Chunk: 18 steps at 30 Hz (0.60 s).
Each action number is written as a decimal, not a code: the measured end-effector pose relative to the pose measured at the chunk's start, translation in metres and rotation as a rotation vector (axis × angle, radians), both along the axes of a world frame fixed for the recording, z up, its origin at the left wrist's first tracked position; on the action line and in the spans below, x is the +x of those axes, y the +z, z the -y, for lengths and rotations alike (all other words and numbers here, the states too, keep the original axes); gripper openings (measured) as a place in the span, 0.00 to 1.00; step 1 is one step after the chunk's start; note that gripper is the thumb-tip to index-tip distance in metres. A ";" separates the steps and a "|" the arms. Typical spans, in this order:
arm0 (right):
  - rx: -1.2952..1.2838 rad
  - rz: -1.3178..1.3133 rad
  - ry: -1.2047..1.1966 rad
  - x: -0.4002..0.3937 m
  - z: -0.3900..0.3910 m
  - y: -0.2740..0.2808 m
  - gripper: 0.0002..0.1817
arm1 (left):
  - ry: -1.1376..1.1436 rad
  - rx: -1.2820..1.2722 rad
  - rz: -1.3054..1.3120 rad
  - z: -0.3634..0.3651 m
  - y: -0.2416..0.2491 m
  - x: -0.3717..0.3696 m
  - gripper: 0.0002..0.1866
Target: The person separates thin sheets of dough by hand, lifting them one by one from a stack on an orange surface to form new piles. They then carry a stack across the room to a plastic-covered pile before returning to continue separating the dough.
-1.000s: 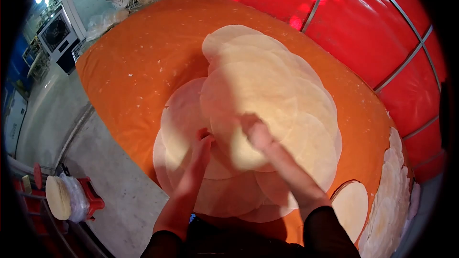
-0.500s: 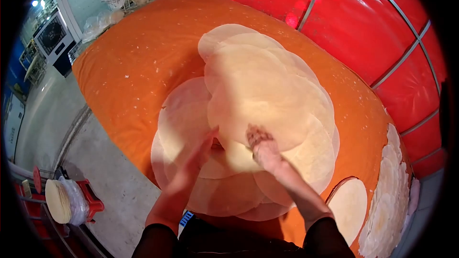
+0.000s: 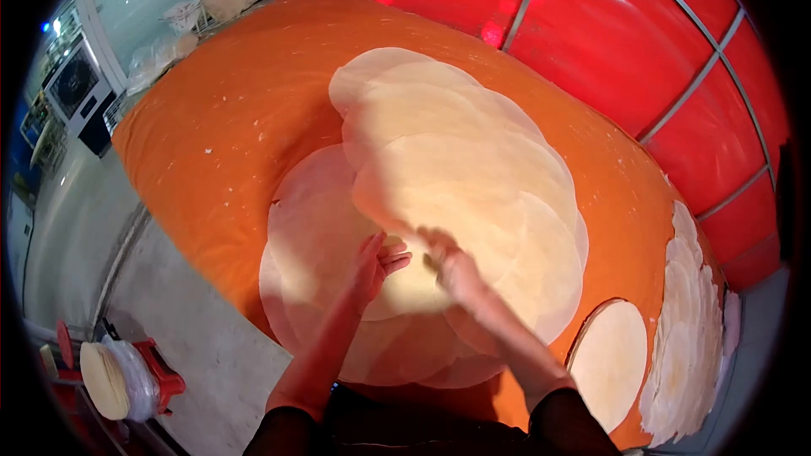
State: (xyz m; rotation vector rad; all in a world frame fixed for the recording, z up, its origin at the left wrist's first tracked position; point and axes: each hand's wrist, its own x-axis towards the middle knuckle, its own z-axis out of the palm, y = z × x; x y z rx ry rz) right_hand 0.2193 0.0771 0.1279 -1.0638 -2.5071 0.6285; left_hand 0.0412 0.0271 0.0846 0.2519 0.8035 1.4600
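Thin, round, pale flatbread sheets (image 3: 481, 194) lie overlapping in a wide pile on an orange cloth. My left hand (image 3: 382, 263) is just above the near part of the pile, its fingers apart and nothing seen in them. To its right, my right hand (image 3: 446, 260) is somewhat blurred, with fingers curled at the near edge of the top flatbread sheet. That edge runs up to the fingertips and looks slightly raised; the exact grip is partly hidden.
Orange cloth (image 3: 228, 84) covers the big work surface. A round stack (image 3: 610, 363) of sheets sits at the near right, beside a long row of overlapping sheets (image 3: 680, 329). Red panels (image 3: 591, 42) stand behind. On the floor at left is a red stool (image 3: 165, 376).
My left hand has turned and its fingers have opened away from the sheet's edge. My right hand has shifted slightly left, to the sheet's near edge. The whole view has shifted a little.
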 end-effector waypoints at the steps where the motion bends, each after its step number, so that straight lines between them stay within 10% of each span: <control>1: -0.154 -0.102 -0.044 0.010 -0.024 0.013 0.24 | -0.035 -0.060 0.009 0.000 -0.003 0.001 0.18; 9: 0.618 0.187 -0.285 0.069 -0.050 0.247 0.25 | -0.068 -0.185 -0.369 -0.011 -0.009 0.028 0.23; 11: 0.869 0.164 -0.131 0.080 -0.038 0.230 0.25 | -0.107 -0.209 -0.455 -0.012 -0.006 0.040 0.22; 14: 0.430 0.153 -0.228 0.096 -0.001 0.151 0.22 | -0.169 -0.218 -0.513 0.007 -0.013 0.065 0.24; 18: 0.532 0.688 -0.121 0.122 0.034 0.007 0.19 | 0.052 -0.026 -0.804 0.052 -0.031 0.109 0.26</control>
